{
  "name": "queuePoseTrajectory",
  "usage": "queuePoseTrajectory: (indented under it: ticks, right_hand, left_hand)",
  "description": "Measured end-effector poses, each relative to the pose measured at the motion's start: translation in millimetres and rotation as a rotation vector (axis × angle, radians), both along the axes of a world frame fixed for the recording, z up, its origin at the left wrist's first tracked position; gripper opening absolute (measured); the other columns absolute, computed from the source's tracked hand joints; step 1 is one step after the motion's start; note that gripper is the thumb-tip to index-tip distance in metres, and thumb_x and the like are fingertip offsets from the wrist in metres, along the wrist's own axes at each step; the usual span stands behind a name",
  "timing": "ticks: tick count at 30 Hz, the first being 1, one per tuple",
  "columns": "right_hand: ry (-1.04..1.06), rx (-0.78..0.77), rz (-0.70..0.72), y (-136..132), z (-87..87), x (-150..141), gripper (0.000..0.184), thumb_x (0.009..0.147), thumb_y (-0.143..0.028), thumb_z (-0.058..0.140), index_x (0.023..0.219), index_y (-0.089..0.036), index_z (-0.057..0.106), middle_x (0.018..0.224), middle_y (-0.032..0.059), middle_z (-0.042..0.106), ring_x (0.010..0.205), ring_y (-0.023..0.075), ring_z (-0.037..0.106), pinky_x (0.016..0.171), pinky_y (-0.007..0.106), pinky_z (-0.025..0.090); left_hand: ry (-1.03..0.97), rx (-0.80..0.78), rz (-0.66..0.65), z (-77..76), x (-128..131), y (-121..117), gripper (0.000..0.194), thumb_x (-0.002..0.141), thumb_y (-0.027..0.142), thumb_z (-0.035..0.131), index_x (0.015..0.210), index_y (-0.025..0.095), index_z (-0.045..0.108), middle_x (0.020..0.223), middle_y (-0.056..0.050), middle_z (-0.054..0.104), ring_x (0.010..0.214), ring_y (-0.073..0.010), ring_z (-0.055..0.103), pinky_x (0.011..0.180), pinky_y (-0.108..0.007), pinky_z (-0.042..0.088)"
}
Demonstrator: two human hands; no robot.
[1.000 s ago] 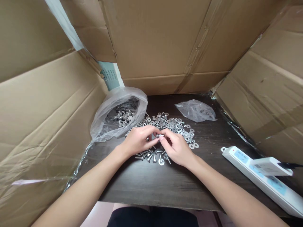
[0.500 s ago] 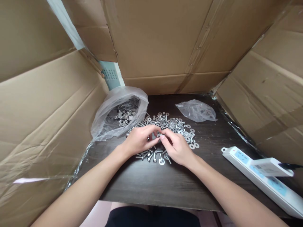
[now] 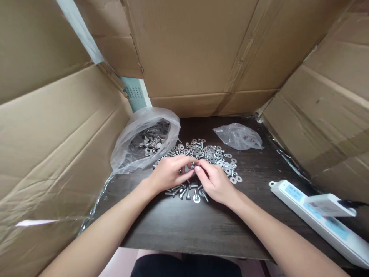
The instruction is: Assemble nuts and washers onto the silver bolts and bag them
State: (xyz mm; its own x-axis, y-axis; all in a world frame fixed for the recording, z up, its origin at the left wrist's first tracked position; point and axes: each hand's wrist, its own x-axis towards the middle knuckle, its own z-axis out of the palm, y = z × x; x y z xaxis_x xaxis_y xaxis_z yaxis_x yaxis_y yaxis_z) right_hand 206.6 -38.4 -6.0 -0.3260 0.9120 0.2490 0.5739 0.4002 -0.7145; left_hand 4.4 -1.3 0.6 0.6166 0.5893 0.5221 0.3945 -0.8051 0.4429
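My left hand (image 3: 168, 173) and my right hand (image 3: 215, 181) meet fingertip to fingertip over a dark wooden table (image 3: 207, 223). Between the fingertips sits a small silver bolt (image 3: 192, 166), pinched from both sides. Under and behind the hands lies a loose pile of silver bolts and washers (image 3: 207, 154). Several bolts (image 3: 184, 191) and one large washer (image 3: 196, 199) lie just in front of the hands. At the left, an open clear plastic bag (image 3: 144, 140) holds more bolts.
A crumpled clear plastic bag (image 3: 238, 136) lies at the back right. A white power strip (image 3: 314, 217) with an adapter plugged in lies along the right front. Cardboard walls (image 3: 57, 134) close in the table on the left, back and right.
The fingertips of both hands have drawn closer together around the bolt. The view has shifted slightly; nothing else has moved.
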Motion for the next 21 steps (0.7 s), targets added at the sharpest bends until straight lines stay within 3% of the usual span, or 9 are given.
queuePoseTrajectory:
  ticks: [13,21]
  right_hand:
    - [0.018,0.007,0.012,-0.1,1.3,-1.0,0.024,0.104,-0.032,0.040,0.088,-0.021,0.056,0.071,-0.0004,0.059,0.061,0.0151,0.054,0.061,0.028,0.035]
    - [0.024,-0.002,-0.006,-0.9,3.3,-0.5,0.020,0.101,-0.031,0.044,0.100,-0.020,0.061,0.069,-0.0008,0.060,0.061,0.0164,0.056,0.063,0.029,0.038]
  left_hand:
    - [-0.019,-0.003,0.018,-0.6,0.1,-0.5,0.012,0.096,0.027,0.061,0.102,0.018,0.064,0.087,-0.001,0.070,0.069,-0.0104,0.064,0.064,-0.020,0.049]
    - [0.001,-0.007,0.016,0.0,-1.0,-0.3,0.012,0.097,0.027,0.061,0.102,0.017,0.064,0.087,-0.001,0.070,0.066,-0.0101,0.064,0.062,-0.021,0.047]
